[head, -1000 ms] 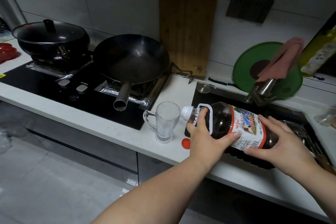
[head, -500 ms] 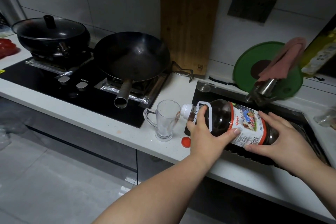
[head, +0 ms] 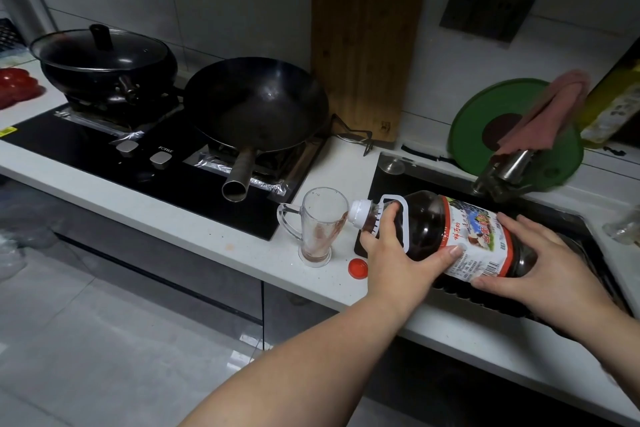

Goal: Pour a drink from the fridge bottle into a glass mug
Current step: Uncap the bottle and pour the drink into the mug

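Dark-filled labelled bottle [head: 446, 236] lies tipped, spout at the upright glass mug's [head: 320, 230] rim.

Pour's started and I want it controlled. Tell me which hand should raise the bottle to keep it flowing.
Right hand. It cups the bottle at its base, the end to raise. The left hand grips by the neck, steadying the spout at the mug.

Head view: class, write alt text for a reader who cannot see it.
Two hands tip a large bottle of dark drink on its side, spout at the rim of a glass mug on a white counter; reddish liquid wets the mug. The left hand grips near the neck, the right hand the base.
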